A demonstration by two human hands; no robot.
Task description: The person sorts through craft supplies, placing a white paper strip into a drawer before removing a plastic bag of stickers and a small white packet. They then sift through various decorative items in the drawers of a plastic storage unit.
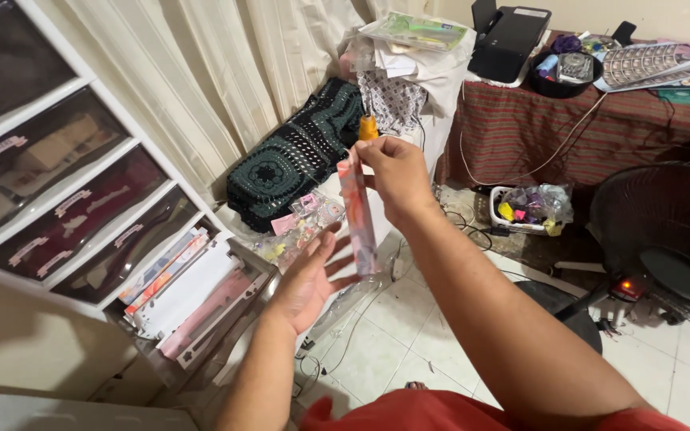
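Across the left of the frame stands your white drawer unit with dark translucent fronts [65, 183]; its lowest drawer is pulled out, with flat sheets and cards stacked inside. In the upper right, the bench draped in a red striped cloth [537, 128] carries a black printer [509, 38] and a dark bowl of small items [562, 70]. A black floor fan [664, 239] fills the right edge, and a dark green crocheted blanket [297, 156] lies on the floor against the cream curtain [201, 72], upper centre. Further right, below the bench, sits a small white basket of coloured bits [530, 209].

At the centre of the frame, your right hand [397, 175] pinches the top end of a long, narrow clear packet with orange and pink contents [358, 215]. That grip is closed on the packet's upper edge, and the packet hangs with its long axis nearly upright, the lower end tilted slightly to the right. Your left hand [309, 283] sits lower left of it, palm up and fingers spread, an open grip holding nothing; its fingertips are just beside the packet's lower end, and whether they touch it you cannot tell. The right hand is the one in contact. Nothing stands between the two hands; a small heap of clear packets [305, 223] lies on the floor behind them.
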